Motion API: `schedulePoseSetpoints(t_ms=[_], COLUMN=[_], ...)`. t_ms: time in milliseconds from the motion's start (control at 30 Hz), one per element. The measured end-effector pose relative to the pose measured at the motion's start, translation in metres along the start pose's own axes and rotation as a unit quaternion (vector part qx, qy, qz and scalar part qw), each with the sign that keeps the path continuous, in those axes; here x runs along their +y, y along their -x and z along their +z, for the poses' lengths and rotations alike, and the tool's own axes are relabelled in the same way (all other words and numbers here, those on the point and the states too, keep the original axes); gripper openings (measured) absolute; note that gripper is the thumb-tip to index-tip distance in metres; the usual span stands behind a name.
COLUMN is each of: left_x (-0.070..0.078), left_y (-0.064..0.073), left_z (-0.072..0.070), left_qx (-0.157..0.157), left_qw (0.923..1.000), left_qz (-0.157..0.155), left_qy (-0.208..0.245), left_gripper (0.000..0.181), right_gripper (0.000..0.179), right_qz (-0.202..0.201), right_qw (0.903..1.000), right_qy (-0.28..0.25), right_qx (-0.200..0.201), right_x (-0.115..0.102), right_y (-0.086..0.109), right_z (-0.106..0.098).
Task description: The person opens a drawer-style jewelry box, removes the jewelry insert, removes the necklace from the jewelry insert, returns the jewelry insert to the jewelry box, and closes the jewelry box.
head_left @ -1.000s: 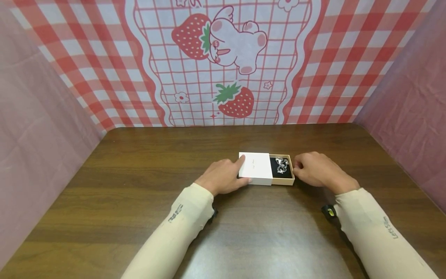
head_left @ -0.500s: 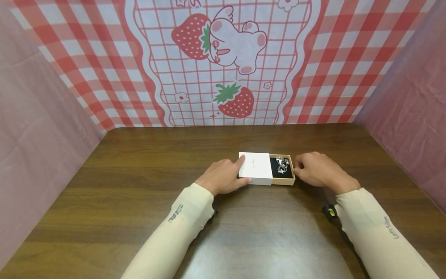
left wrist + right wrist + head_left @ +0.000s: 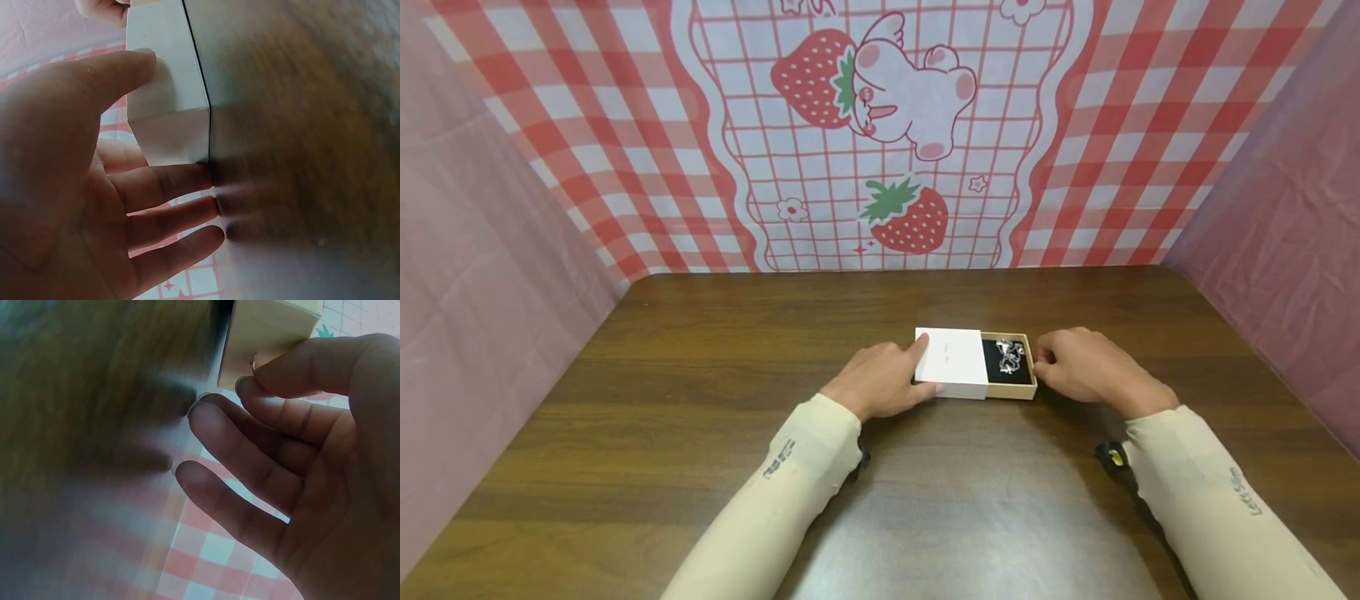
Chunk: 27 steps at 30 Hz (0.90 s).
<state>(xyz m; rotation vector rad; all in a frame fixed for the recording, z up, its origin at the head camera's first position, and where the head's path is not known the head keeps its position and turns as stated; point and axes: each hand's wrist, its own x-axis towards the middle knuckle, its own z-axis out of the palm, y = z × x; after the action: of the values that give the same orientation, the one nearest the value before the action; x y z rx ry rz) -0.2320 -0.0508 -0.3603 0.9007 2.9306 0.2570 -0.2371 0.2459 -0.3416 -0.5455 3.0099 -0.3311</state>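
Observation:
A white box sleeve [image 3: 953, 357] with faint print lies flat on the table. From its right end a tan-edged drawer [image 3: 1011, 391] sticks partway out, showing a black lining and silver chain-like jewellery [image 3: 1011, 357]. My left hand [image 3: 883, 379] holds the sleeve at its left end, index finger on top; in the left wrist view its thumb [image 3: 128, 72] presses the front side. At the drawer's outer end, my right hand [image 3: 1086, 367] pinches a small pull tab [image 3: 252, 361] between thumb and index finger, as the right wrist view shows. Its other fingers are loosely bent near the tabletop.
The brown wooden table [image 3: 760, 308] ends at the back against a red-and-white checked cloth [image 3: 647, 150] printed with strawberries. Pink cloth [image 3: 482, 250] hangs along the left, and more pink cloth [image 3: 1285, 225] along the right.
The drawer has slid very slightly farther right out of the sleeve, with my right hand moving along. My left hand and the sleeve have stayed in place.

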Motion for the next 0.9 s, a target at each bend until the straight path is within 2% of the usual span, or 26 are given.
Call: schedulePoseSetpoints(t_ms=[900], left_x=[-0.0011], left_y=[0.0003], left_z=[0.0001], left_qx=[-0.003], left_qw=[1.0000], left_qz=[-0.001], left_qy=[0.005], left_gripper=[0.079], right_gripper=[0.019], right_qz=[-0.023], right_qw=[0.9996], right_qy=[0.000], right_qx=[0.016], right_x=[0.0022], right_y=[-0.0007], right_z=[-0.0003])
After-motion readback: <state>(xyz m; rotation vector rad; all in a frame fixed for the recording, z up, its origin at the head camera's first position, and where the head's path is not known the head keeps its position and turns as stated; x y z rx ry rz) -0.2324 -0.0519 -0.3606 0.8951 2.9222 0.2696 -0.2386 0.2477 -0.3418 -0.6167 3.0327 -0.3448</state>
